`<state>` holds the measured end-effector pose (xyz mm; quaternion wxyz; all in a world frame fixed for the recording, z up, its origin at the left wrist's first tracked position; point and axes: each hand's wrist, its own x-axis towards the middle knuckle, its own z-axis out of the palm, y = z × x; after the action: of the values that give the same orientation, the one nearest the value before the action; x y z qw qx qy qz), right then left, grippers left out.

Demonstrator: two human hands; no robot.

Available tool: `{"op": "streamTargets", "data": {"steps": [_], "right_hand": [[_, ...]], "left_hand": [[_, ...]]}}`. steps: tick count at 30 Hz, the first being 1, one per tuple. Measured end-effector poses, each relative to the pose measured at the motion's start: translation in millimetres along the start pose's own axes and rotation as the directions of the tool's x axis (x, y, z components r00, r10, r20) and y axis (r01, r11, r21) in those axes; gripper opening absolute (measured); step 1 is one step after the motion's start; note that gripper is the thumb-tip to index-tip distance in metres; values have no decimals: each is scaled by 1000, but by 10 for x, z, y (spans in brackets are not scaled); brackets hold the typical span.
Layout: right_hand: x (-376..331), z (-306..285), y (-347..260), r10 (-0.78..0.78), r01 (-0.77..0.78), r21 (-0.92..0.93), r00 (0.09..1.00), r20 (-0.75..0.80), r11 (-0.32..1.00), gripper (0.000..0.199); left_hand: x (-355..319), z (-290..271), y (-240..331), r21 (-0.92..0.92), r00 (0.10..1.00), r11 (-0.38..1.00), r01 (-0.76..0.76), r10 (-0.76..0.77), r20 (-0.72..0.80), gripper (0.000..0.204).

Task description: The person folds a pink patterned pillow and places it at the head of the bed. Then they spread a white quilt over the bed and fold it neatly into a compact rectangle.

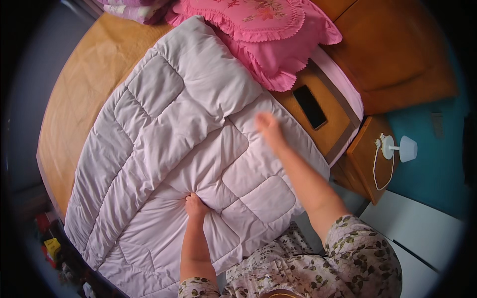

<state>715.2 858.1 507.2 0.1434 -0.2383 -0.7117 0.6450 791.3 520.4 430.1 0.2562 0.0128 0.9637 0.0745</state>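
A pale pinkish-grey quilted comforter (164,129) lies across the bed, partly folded over itself, with creases running toward my left hand. My left hand (197,205) is closed on the comforter near its middle, bunching the fabric under the fingers. Farther off and to the right, my right hand (269,126) is over the comforter's right part. Motion blurs its fingers, so I cannot make out their shape or whether they touch the cloth.
Pink ruffled pillows (278,49) are at the far end, beside folded purple-and-white bedding (134,11). A black phone (309,107) rests on the tan bed mat (89,74). On the right, a wooden nightstand (366,166) stands near a white lamp (408,149) with a cord.
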Motion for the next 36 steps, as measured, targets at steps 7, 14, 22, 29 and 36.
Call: {"op": "streamTargets", "data": {"steps": [7,14,22,29,36], "right_hand": [[1094,62,-322,-262,249,-338,965,5,908,55],[1483,-185,-131,-56,159,-637,982,179,754,60],[1364,-23,-379,119,92,-587,943,311,805,49],[2601,-814,801,-237,217,-810,966,99,545,39],[2123,-325,665,-89,212,-456,957,277,864,49]], "left_hand": [[-26,-126,142,6,996,999,48,-48,80,73],[47,118,-56,-77,1000,997,-1,-1,-20,52],[-29,-107,-23,-125,998,991,54,-58,-35,32],[-36,-106,-51,-163,996,984,75,-83,-45,28],[-160,17,-150,-126,986,980,153,-159,-45,28]]}}
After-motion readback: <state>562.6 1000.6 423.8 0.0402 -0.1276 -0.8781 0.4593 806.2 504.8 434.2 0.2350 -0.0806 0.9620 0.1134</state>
